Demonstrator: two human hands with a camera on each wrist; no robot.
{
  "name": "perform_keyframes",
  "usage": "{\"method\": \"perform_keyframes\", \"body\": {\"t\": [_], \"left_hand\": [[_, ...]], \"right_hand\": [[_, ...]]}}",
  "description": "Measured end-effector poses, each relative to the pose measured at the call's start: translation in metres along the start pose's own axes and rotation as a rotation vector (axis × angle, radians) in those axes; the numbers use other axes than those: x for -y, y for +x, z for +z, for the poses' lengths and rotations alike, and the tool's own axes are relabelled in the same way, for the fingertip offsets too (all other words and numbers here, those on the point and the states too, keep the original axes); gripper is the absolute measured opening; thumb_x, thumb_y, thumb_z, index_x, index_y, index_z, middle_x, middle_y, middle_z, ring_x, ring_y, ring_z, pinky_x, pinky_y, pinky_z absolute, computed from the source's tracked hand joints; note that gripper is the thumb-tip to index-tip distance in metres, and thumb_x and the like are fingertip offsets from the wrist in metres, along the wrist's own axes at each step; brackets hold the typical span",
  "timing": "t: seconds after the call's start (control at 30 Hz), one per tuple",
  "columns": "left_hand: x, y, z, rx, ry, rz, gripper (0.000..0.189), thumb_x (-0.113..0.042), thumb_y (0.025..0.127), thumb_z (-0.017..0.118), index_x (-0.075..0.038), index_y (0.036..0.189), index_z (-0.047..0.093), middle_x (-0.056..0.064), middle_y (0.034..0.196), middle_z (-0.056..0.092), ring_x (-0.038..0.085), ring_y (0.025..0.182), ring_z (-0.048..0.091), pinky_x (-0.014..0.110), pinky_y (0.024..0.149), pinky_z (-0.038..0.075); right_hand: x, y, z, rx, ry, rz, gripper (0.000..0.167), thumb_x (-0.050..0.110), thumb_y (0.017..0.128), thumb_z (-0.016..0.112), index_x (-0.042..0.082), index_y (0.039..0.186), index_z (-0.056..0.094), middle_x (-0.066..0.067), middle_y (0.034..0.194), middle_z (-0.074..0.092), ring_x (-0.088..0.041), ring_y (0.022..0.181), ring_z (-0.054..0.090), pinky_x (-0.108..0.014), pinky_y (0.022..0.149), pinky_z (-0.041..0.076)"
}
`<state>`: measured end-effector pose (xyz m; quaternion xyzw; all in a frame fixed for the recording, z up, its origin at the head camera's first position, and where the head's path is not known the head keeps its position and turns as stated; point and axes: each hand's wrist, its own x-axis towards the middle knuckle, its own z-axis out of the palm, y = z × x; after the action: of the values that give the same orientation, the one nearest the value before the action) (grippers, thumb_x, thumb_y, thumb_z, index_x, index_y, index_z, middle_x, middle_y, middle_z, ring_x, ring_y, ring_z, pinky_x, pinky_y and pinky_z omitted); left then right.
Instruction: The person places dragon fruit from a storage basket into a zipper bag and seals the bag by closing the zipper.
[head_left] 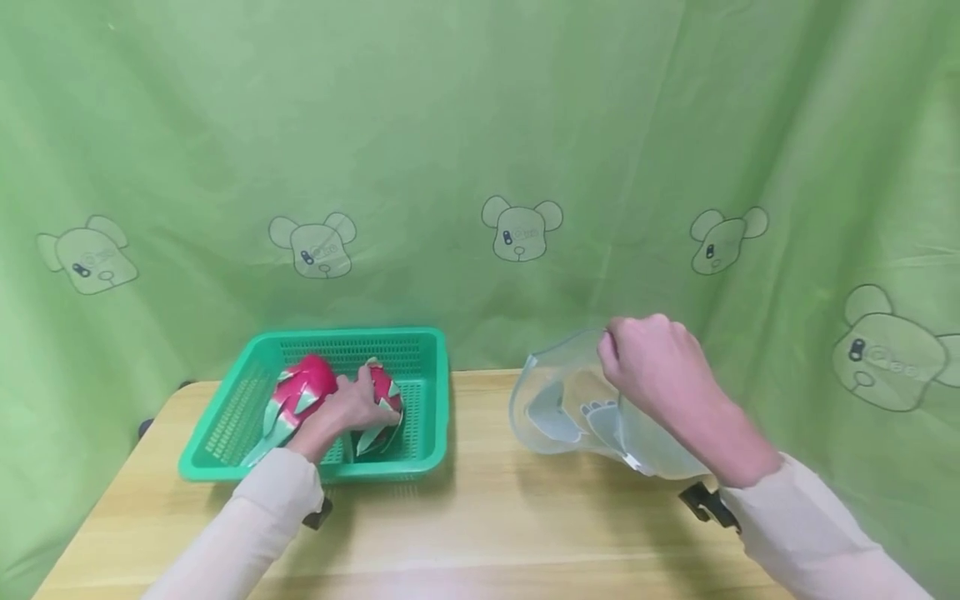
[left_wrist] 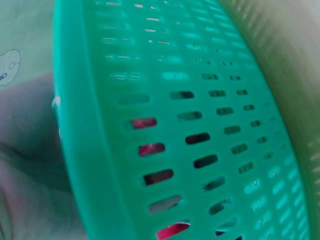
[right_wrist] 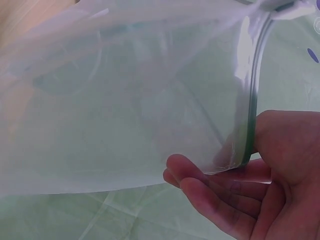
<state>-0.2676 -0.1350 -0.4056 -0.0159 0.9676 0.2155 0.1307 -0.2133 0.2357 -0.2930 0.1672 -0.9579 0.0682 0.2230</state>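
- Dragon fruit (head_left: 383,381), the red one under the hand, lies inside the green basket (head_left: 442,400), towards its right wall; the slotted sides probably serve to stop it rolling.
- Left hand (head_left: 348,410) reaches over the basket's near rim; its grip is bent around that fruit, fingers and thumb spread about its width. How firmly it presses, I cannot tell.
- Second dragon fruit (head_left: 311,377) lies beside the first, left of it in the basket, free of any grasp.
- Clear bag (head_left: 573,383) hangs to the right of the basket, well apart. The right hand (head_left: 660,358) has its grip closed on the bag's upper edge, likely to keep the limp film spread.
- Desk (head_left: 480,508) carries the basket.
- Green curtain (head_left: 420,125) behind the basket bears printed bear heads (head_left: 521,233); their lettering is too faint to read.
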Motion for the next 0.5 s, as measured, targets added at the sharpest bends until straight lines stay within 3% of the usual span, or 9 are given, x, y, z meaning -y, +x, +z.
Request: {"method": "perform_keyframes", "body": {"t": [0.2, 0.4, 0.5], "left_hand": [[0.0037, 0.0010, -0.0001, 0.027, -0.041, -0.010, 0.104, -0.034, 0.078, 0.081, -0.002, 0.156, 0.019, 0.036, 0.128, 0.038, 0.043, 0.092, 0.057, 0.056, 0.081, 0.057], [0.0069, 0.0010, -0.0011, 0.033, -0.105, -0.011, 0.112, -0.039, 0.078, 0.086, -0.004, 0.158, 0.016, 0.040, 0.141, 0.030, 0.050, 0.113, 0.053, 0.062, 0.090, 0.055], [0.0070, 0.0009, -0.0016, 0.025, -0.083, -0.015, 0.113, -0.039, 0.077, 0.087, -0.003, 0.158, 0.016, 0.039, 0.139, 0.032, 0.052, 0.112, 0.053, 0.063, 0.090, 0.054]], "right_hand": [[0.0001, -0.0046, -0.0018, -0.026, 0.000, -0.003, 0.038, 0.001, 0.090, 0.049, 0.016, 0.058, 0.037, 0.003, 0.049, 0.034, -0.012, 0.042, 0.032, -0.025, 0.039, 0.030], [0.0016, -0.0057, -0.0048, -0.029, -0.003, -0.011, 0.035, 0.002, 0.092, 0.050, 0.013, 0.060, 0.044, 0.002, 0.049, 0.036, -0.012, 0.042, 0.034, -0.025, 0.039, 0.032], [0.0028, -0.0049, -0.0063, -0.032, -0.003, -0.012, 0.030, 0.002, 0.093, 0.051, 0.010, 0.064, 0.052, 0.002, 0.050, 0.039, -0.013, 0.042, 0.036, -0.026, 0.039, 0.034]]}}
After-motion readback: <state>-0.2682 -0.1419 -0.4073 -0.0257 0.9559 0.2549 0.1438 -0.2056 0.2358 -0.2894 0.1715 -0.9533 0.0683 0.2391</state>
